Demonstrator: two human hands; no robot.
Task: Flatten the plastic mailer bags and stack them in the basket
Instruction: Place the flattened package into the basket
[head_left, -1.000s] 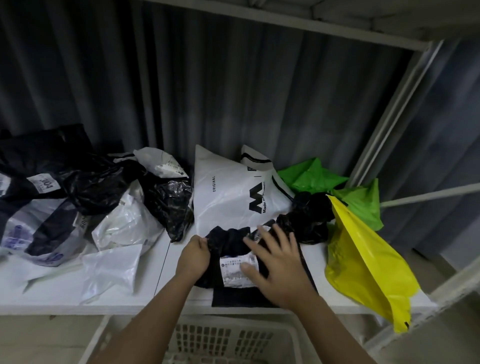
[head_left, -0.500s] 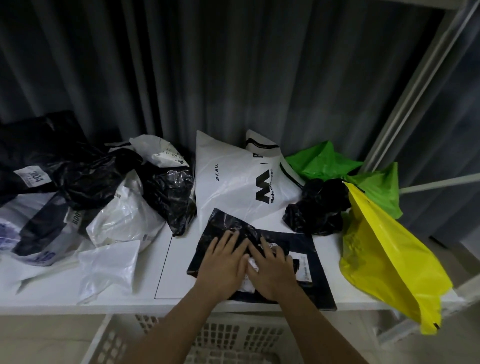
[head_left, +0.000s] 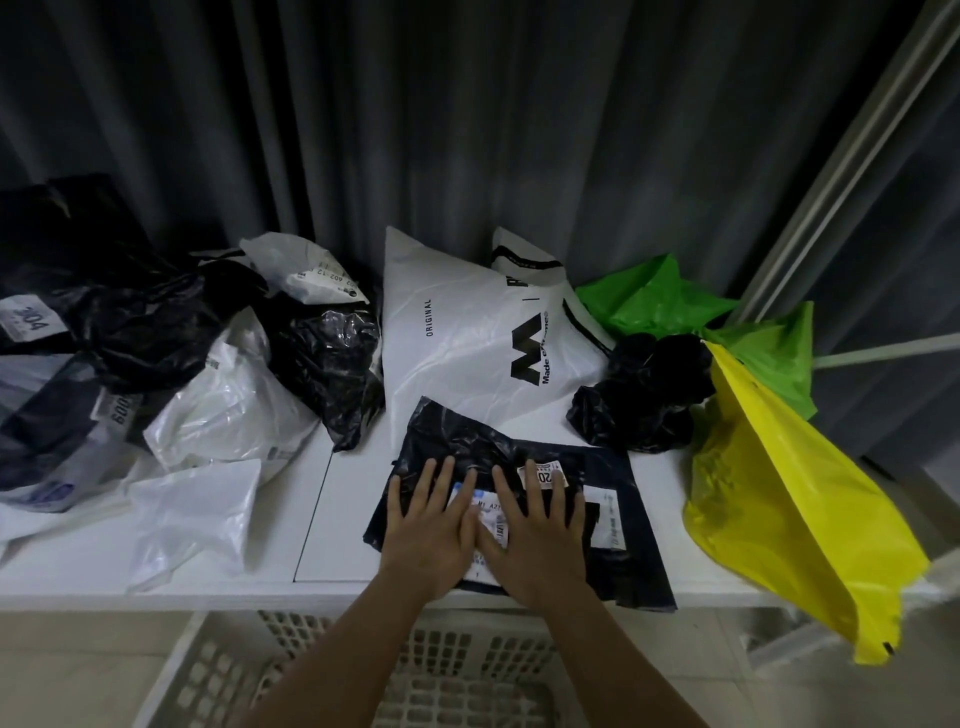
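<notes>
A black mailer bag (head_left: 613, 540) with white labels lies flat at the tabletop's (head_left: 332, 519) front edge; a white basket (head_left: 218, 670) sits below that edge.

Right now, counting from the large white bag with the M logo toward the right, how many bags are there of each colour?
White: 2, the M-logo bag and the striped bag behind it
Black: 2, the flat labelled bag and the crumpled bag
Green: 2, rear green bag and right green bag, if separate
Yellow: 1, the yellow bag
Total: 7
</notes>
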